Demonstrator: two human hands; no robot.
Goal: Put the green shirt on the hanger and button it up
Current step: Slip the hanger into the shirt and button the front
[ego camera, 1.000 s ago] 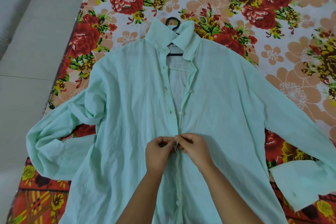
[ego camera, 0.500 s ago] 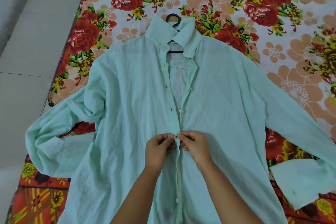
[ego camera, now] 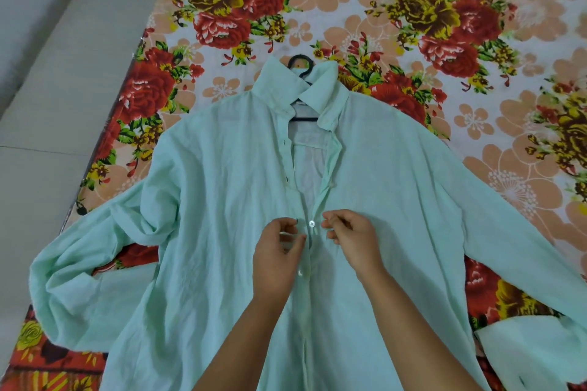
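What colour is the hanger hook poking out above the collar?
Black. The hanger hook shows best in the head view.

The shirt [ego camera: 397, 200] was thin, matt, creased cloth (sheer enough near the collar to show the hanger [ego camera: 305, 119]); its button [ego camera: 311, 224] looked glossy. The bedsheet [ego camera: 397, 51] was matt printed fabric.

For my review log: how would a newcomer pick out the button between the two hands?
Start at the green shirt spread on the floral bedsheet and follow its front placket down from the collar. Between the left hand and right hand sits a white button, the highest one showing on the closed placket.
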